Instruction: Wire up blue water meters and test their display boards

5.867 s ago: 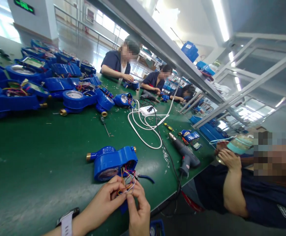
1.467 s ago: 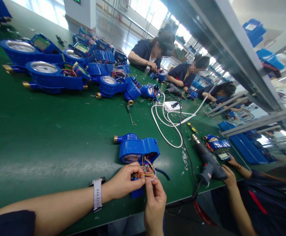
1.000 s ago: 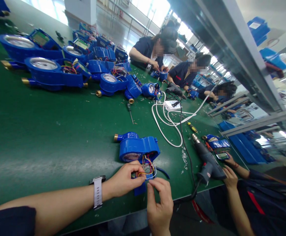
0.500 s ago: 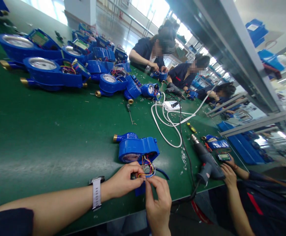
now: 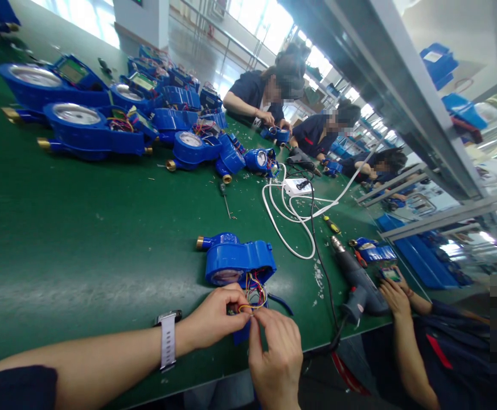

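- Nearest us is our left wrist, wearing a watch with a pale lilac perforated strap (image 5: 168,341).
- Our right hand (image 5: 276,356) has thumb and forefinger pinched together at the ends of thin yellow, red and white wires (image 5: 257,289); the exact tip between them is too small to make out.
- Our left hand (image 5: 218,316) meets it fingertip to fingertip, fingers curled and pinching the same wires.
- Below our fingers, partly hidden, we see a flat blue plastic piece (image 5: 242,335).
- Just beyond our hands, the glossy blue meter body with a round glass window and a brass threaded end (image 5: 239,256) lies on the green tabletop (image 5: 115,222); the wires come out of its hollow end.
- To the right lies a dark grey pistol-shaped hot-air gun with a metal nozzle (image 5: 359,282), and beside it a co-worker's hand (image 5: 395,296) at a small display unit (image 5: 390,274).
- Farther on are a thin screwdriver with a dark handle (image 5: 222,189), a yellow-and-black screwdriver (image 5: 331,224) and a looped white cable near a white power strip (image 5: 296,187).
- Beyond, at left, blue meters with round dials (image 5: 76,131) stand crowded together.
- Farthest along the table, people in dark shirts (image 5: 248,94) sit at work.
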`<move>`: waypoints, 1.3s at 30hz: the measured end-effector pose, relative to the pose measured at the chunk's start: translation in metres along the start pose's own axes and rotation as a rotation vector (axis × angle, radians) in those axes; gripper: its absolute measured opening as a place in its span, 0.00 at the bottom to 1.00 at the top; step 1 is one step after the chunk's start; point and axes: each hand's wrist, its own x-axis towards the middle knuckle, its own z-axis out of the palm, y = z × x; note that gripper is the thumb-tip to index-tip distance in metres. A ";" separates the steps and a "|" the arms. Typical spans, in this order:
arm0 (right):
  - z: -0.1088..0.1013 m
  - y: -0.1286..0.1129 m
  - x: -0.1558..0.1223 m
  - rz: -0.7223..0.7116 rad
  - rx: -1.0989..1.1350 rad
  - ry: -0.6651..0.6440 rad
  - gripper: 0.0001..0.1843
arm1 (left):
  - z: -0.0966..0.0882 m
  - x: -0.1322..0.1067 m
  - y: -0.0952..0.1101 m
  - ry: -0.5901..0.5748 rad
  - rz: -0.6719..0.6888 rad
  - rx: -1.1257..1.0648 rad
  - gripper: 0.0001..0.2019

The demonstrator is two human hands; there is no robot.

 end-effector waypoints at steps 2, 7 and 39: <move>-0.001 -0.002 0.002 0.013 -0.003 -0.007 0.05 | 0.001 -0.001 0.000 0.008 -0.002 -0.011 0.04; 0.000 -0.009 0.006 0.067 0.035 0.008 0.07 | 0.004 -0.003 0.000 0.048 0.034 -0.054 0.05; -0.023 0.004 0.030 -0.186 -0.113 -0.345 0.12 | 0.003 -0.003 0.000 0.034 0.099 0.023 0.06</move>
